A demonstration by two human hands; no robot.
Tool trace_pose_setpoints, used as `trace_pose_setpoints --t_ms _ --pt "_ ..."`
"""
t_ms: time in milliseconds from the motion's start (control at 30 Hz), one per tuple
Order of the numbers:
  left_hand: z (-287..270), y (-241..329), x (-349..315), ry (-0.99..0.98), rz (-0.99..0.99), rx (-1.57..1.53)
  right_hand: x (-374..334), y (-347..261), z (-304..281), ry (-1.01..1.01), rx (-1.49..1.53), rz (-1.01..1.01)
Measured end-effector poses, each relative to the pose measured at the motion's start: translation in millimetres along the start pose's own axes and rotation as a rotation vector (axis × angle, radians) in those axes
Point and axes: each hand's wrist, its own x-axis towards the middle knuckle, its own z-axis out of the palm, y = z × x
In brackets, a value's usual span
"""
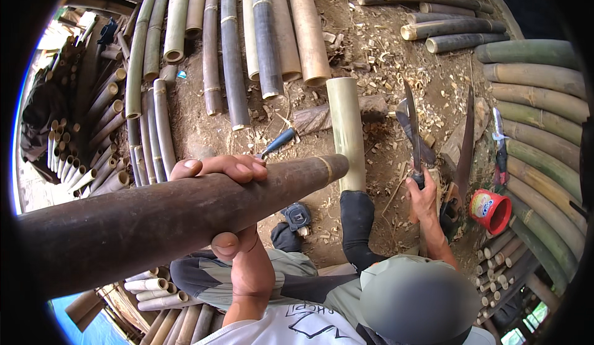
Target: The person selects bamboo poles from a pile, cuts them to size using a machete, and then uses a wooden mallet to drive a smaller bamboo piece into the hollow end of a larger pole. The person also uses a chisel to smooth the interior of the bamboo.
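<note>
My left hand [238,175] is wrapped round a thick dark brown bamboo pole [154,212]. The pole slants across the view from the lower left, its far end close to a pale bamboo tube [348,131]. My right hand [423,191] grips the dark handle of a long knife [411,119], its blade pointing away from me. Beside that blade is a second dark, curved blade [427,152]. The pale tube stretches from near my black-covered lower leg [357,221] past a short log [314,120]. A blue-handled tool [278,142] lies just beyond the dark pole.
Dark and tan bamboo poles [230,54] lie at the far side, with green ones [535,119] stacked at the right. A saw [464,141], a red-handled knife [500,147] and a red tub [500,214] are right of my hand. A tape measure [297,215] sits below the pole. Chips cover the dirt.
</note>
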Motion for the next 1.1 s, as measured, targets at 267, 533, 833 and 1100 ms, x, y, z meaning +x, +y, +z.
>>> trace_pose_setpoints --t_ms 267,533,833,1100 --pt "-14 -54 46 -0.082 -0.827 0.810 1 6 -4 0.055 0.061 0.065" --pt "-33 -154 -37 -0.505 -0.583 1.424 -20 30 5 0.077 0.137 0.189" --pt "-25 -176 -97 -0.212 -0.382 1.507 -44 35 -11 0.160 0.100 0.216" --pt "-20 -176 -111 -0.255 -0.496 1.411 -43 1 12 0.299 0.159 0.202"
